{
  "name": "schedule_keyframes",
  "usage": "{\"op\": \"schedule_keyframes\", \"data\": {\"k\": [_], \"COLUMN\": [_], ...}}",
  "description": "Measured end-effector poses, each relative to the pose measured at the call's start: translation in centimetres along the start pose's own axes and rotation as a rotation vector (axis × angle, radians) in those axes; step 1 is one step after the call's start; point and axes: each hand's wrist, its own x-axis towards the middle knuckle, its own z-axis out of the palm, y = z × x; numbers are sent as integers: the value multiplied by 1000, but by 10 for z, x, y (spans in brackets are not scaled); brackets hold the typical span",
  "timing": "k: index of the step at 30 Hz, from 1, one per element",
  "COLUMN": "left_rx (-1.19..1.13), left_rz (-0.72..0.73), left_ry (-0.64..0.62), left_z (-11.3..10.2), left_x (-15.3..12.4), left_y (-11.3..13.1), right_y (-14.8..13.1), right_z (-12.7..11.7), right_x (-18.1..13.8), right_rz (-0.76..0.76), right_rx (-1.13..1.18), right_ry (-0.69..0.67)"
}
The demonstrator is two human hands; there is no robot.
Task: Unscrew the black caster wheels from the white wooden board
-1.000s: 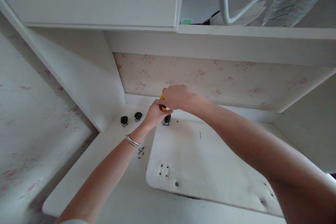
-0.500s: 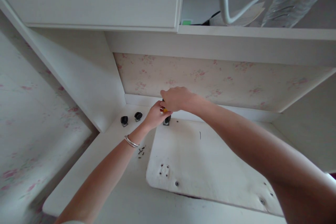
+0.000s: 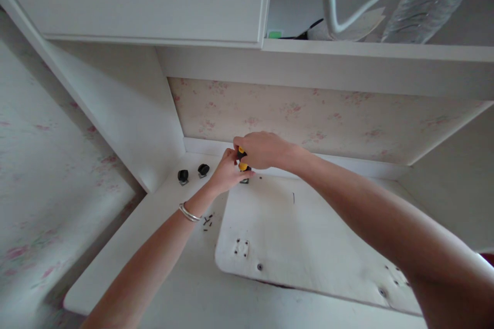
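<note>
A black-and-yellow screwdriver (image 3: pixel 242 154) stands roughly upright above the corner of a white board (image 3: pixel 309 231). My right hand (image 3: pixel 264 149) is closed around the top of its handle. Lower down, my left hand (image 3: pixel 226 172) has its thumb and fingers closed about the yellow part of the same handle. The metal plate of a caster (image 3: pixel 244 181) shows just beneath my left thumb; its wheel and the screwdriver's tip are hidden by my hands. On the left side of the desk top lie two black casters (image 3: pixel 182 177) with metal plates. Several small dark screws (image 3: pixel 207 222) are scattered near my left wrist.
The white board rests on a white desk top (image 3: pixel 165 262) and has screw holes at its corners. A thin bent piece (image 3: pixel 294 198) lies on it. Overhead hang a white cabinet door (image 3: pixel 154 13) and an open shelf (image 3: pixel 366 50). A side panel (image 3: pixel 116 108) stands left.
My hands have shifted slightly, and my right hand has turned, so more of the yellow-and-black handle shows. Less of the caster under my left hand is visible.
</note>
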Motion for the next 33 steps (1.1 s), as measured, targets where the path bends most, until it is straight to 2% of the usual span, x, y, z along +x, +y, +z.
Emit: {"op": "schedule_keyframes", "data": {"k": [2,4,8,10,13,18,22,24,26,30,33], "left_rx": [-8,-80,-278,-316,-327,-355,-511,-577,-617,-635,-654], "left_rz": [-10,-85,-430,-523,-573,-638,-761,-824,-858,-836,-805], "left_ry": [34,79,192,197,169,170,85,66,114,251,299], "left_z": [-9,-19,-31,-31,-27,-20,-7,-1,3,-2,-8], "left_x": [-16,-39,-98,-124,-147,-164,-178,-182,-181,-170,-163], "left_y": [0,0,-1,0,4,25,46,51,51,43,37], "right_y": [3,5,3,3,5,-1,-26,-42,-56,-76,-88], "right_z": [1,3,15,27,56,122,161,170,174,177,176], "right_x": [-13,-30,-71,-92,-122,-162,-178,-181,-182,-182,-181], "right_rz": [-2,34,134,211,343,721,921,955,966,933,951], "right_rx": [-12,-2,110,194,402,963,1373,1515,1638,1815,1901], "right_ry": [58,136,261,322,409,526,596,626,612,498,417]}}
